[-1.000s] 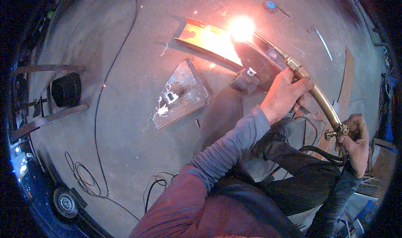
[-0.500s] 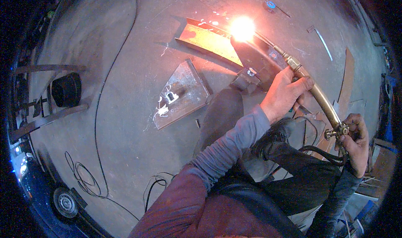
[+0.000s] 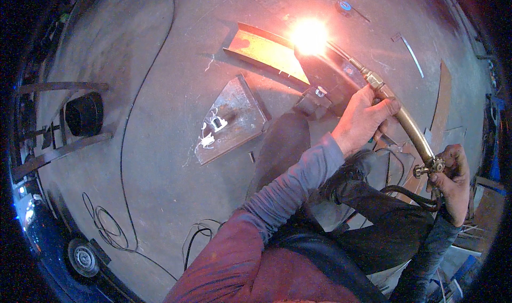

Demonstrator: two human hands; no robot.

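Observation:
A brass cutting torch (image 3: 409, 126) slants across from lower right to upper left. My left hand (image 3: 362, 119) is closed round the front of its handle, just behind the brass fitting. My right hand (image 3: 453, 183) grips the rear end beside the valve knobs (image 3: 429, 167), where dark hoses come off. At the torch's tip a white-orange glare (image 3: 309, 36) hides the nozzle and the spot it heats. It lies at the edge of a steel channel piece (image 3: 261, 49), lit yellow-orange, whose dark part runs on below the torch.
A cut angled steel piece (image 3: 232, 121) lies on the floor left of my knee. Beyond the glare is a blue tape measure (image 3: 344, 6). A cable (image 3: 125, 137) winds down the left side, near a metal frame (image 3: 64, 156). Flat scrap (image 3: 441, 100) lies at right.
Both hands and the torch hold almost the same place. The glare looks slightly broader, and small bright marks now show along the channel's lower edge.

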